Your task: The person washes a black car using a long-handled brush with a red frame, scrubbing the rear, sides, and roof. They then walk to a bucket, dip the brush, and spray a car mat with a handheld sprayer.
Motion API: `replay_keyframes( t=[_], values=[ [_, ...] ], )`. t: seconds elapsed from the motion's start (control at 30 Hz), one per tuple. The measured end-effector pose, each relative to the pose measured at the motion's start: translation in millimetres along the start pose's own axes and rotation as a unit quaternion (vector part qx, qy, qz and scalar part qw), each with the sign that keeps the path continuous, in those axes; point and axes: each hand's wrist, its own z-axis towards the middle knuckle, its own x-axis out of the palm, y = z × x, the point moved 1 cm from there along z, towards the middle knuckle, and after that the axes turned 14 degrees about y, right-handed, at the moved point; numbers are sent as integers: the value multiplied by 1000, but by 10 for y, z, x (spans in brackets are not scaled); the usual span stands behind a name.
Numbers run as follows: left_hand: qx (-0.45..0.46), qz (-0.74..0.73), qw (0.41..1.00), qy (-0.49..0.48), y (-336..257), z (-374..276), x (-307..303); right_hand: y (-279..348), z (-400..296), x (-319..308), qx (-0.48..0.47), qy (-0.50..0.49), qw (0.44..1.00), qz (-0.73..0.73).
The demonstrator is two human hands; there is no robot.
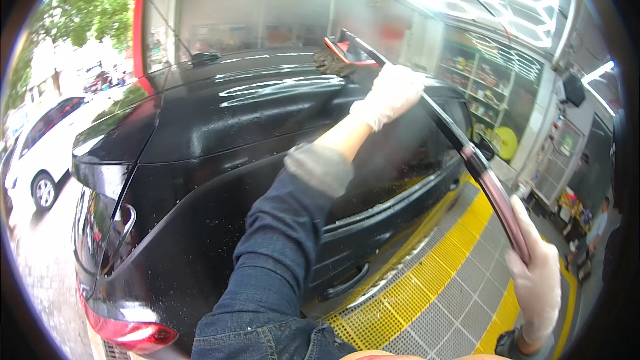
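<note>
My left hand (392,95), in a thin white glove, grips the dark upper pole of a long-handled car wash mop (452,132). Lower down, my gloved right hand (537,275) is closed around the pink end of that handle. The brownish shaggy mop head (334,61), with a red-edged plate, appears to lie on the far part of the black car's roof (270,87). Water drops and light reflections show on the wet black body of the car (215,220). My left forearm crosses in front of its side and hides part of the windows.
Yellow and grey plastic grating (415,285) covers the floor beside the car. Shelves (480,85) with bottles stand behind glass at the back. A person (595,230) is at the far right. A white car (45,150) is outside on the left. Bright tube lights (500,0) hang overhead.
</note>
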Motion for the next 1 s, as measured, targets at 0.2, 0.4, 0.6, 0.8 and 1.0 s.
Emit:
replay_keyframes(
  t=[0.2,0.4,0.6,0.8,1.0],
  values=[
    [104,54,978,-173,-277,-410,-742,-530,-136,-660,15,58,995,81],
    [-41,177,982,-59,-593,-792,-1360,-1294,124,-1121,-86,171,978,88],
    [-214,318,924,-5,-113,-1239,-1261,-1382,1383,-243,-325,222,908,145],
    [-211,414,884,45,1055,-1031,-290,-1621,2367,133,-326,216,916,93],
    [-221,407,877,127,1065,-20,886,-2361,2923,153,-255,172,951,35]
  ],
)
